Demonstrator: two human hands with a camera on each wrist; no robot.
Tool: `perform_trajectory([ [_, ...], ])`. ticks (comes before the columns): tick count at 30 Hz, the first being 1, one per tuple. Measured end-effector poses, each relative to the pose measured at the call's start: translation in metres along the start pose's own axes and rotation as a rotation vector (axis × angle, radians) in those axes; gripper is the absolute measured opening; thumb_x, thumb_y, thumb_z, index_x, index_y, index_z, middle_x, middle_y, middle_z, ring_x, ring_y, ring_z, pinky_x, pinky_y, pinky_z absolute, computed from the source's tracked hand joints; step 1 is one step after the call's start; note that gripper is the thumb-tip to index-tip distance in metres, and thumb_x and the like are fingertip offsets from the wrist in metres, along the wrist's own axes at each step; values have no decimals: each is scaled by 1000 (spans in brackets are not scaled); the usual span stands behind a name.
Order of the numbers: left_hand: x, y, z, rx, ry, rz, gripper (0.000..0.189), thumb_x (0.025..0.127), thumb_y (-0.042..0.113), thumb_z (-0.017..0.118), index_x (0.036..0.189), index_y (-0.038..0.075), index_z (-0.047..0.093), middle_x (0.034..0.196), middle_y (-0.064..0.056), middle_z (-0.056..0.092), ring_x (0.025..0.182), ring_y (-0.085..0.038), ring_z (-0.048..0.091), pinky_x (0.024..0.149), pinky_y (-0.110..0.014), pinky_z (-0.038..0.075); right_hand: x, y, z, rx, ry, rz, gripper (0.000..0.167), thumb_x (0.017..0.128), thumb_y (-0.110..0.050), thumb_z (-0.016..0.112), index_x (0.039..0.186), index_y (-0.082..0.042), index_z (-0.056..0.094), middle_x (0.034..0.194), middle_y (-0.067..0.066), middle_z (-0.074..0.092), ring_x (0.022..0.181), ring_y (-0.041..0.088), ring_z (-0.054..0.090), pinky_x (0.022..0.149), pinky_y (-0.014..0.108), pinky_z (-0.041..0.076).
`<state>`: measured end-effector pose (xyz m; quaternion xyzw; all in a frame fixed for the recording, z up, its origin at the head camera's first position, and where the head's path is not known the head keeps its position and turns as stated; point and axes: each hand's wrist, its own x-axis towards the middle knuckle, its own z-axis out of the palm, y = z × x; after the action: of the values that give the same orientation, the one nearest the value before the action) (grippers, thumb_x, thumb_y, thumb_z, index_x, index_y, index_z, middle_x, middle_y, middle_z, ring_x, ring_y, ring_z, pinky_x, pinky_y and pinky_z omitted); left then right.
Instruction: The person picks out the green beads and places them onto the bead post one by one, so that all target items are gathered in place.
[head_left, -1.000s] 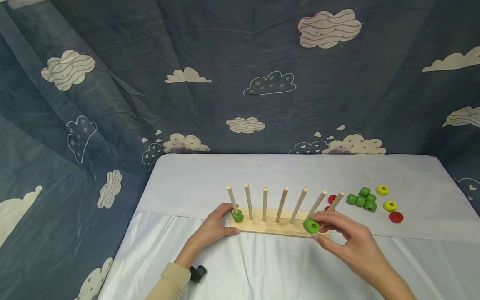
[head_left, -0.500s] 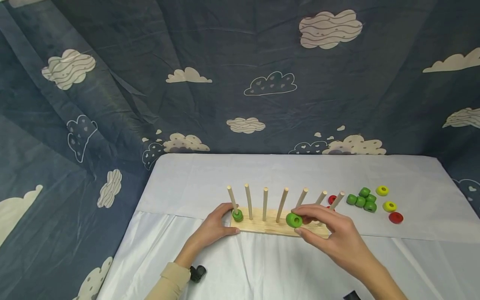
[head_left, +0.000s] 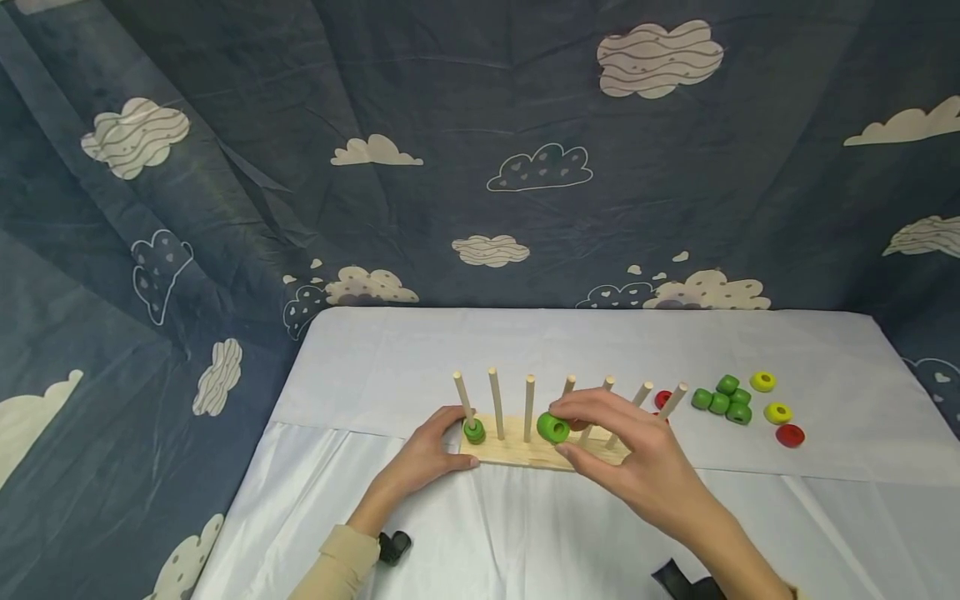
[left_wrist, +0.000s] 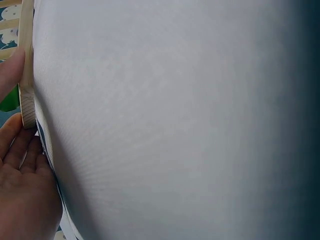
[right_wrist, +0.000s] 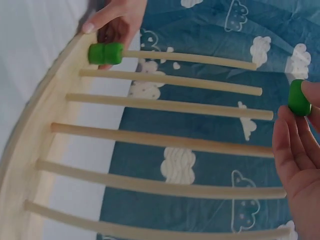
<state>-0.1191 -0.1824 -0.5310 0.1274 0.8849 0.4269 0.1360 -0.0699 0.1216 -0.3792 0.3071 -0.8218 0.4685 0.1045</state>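
A wooden peg board (head_left: 517, 452) carries a row of several upright pegs. My left hand (head_left: 422, 454) grips its left end, thumb on the front edge and fingers round the far side. In the right wrist view, two green beads (right_wrist: 105, 53) sit stacked at the foot of the leftmost peg. Between thumb and fingers my right hand (head_left: 637, 450) pinches another green bead (head_left: 547, 426), its hole facing the head camera. From the right wrist, this held bead (right_wrist: 299, 98) appears up near the peg tips, apart from them. The right hand covers parts of the pegs on the right.
On the white cloth (head_left: 847, 375) to the right lie several green beads (head_left: 720, 403) in a cluster. Beside them are two yellow rings (head_left: 771, 413) and a red disc (head_left: 790, 436). More red pieces (head_left: 662, 399) lie partly hidden behind the rightmost pegs.
My right hand has moved left along the peg board with the green bead, from the right-hand pegs to about the middle. The left hand has stayed at the board's end.
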Motion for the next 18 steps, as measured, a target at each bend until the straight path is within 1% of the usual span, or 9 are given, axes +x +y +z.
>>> perform_trajectory([
  [3,0,0,-1,-1,0,12,69,79,28,83,140,22,51,143,5,47,140,-21,35,114,-47,28,7,-4,1,7,-16,-18,47,81,-5,81,121,-24,67,120,-10,63,112,10,58,102,27,44],
  [4,0,0,-1,0,1,16,69,79,29,83,140,22,51,143,5,47,140,-22,35,114,-48,29,9,-5,1,2,-21,-23,47,81,-6,81,122,-24,67,120,-11,63,111,11,58,103,27,43],
  [7,0,0,-1,4,1,24,69,79,29,83,140,21,51,143,4,47,139,-23,36,113,-48,30,17,-9,0,1,-45,-42,46,82,-7,80,122,-25,66,121,-12,62,110,9,59,98,28,47],
  [10,0,0,-1,5,0,10,69,79,28,84,140,24,51,143,6,47,140,-21,35,114,-47,29,27,-13,0,1,-68,-84,44,83,-9,80,122,-23,66,121,-10,63,107,9,60,91,28,51],
  [14,0,1,-1,5,-1,-5,69,79,27,84,139,25,52,142,8,47,140,-18,34,115,-44,28,41,-16,0,13,-88,-136,41,84,-9,78,121,-20,67,119,-9,64,110,10,60,94,28,50],
  [18,0,1,-1,-5,-6,9,68,79,27,84,139,24,52,142,7,48,140,-19,35,114,-46,28,53,-19,2,25,-85,-182,38,85,-8,76,121,-17,66,118,-8,64,108,10,61,92,28,51],
])
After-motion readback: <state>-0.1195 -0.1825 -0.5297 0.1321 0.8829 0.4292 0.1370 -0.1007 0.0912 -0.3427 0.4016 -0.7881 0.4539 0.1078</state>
